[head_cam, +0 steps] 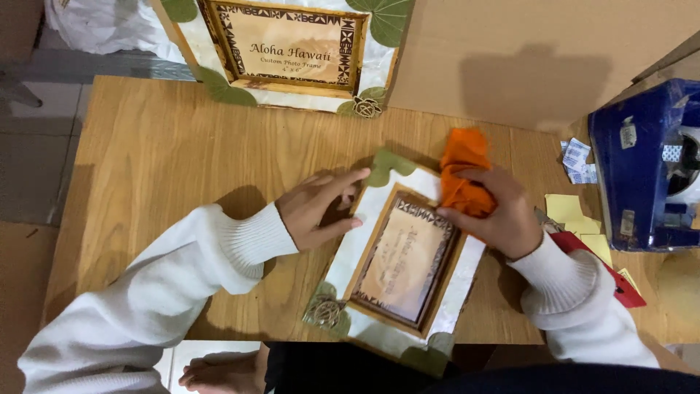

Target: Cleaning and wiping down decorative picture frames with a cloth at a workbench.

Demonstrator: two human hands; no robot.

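Wooden table [160,160], smooth grain, under everything. Picture frame [405,266] lying flat at centre, pearly white border, green leaf corners, dark carved inner rim. Left hand [317,208], fingers spread and clamped on nothing, bracing the frame's 10 o'clock edge. Right hand [496,211] bunched around soft orange cloth [463,171] at 1 o'clock. Best wiped lightly, frame kept pinned.

You see a wooden counter [160,160] with a light brown grain. Behind it stands a plain cardboard wall [525,51], with a soft shadow on it. At the left, the floor [36,146] has grey tiles. The light is warm and even.
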